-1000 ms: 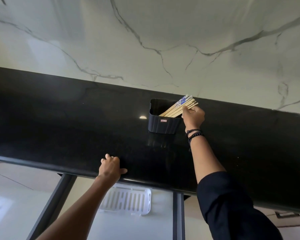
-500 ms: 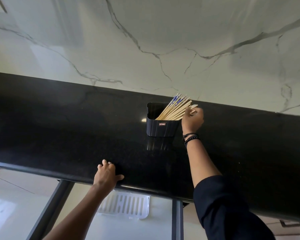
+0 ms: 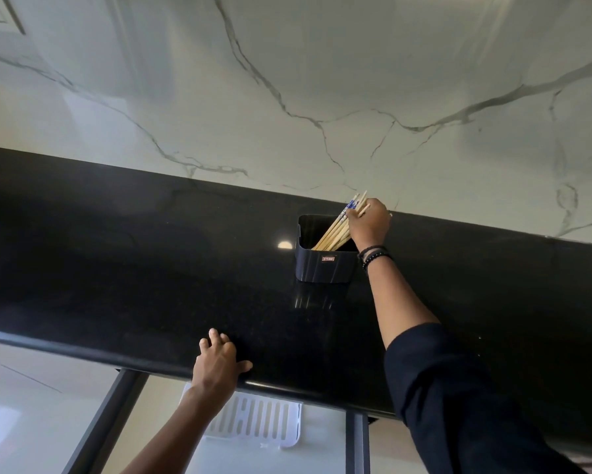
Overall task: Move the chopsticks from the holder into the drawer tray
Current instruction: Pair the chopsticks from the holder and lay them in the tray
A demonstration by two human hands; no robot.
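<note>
Right hand (image 3: 370, 221) grips chopsticks (image 3: 335, 231) in the holder (image 3: 323, 265).
Its fingers (image 3: 362, 211) are clamped round their tops; best to lift all together, straight up, until the tips come clear.

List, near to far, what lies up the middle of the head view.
tray → left hand → holder → wall. The right hand and chopsticks overlap the holder, so they are left out.
</note>
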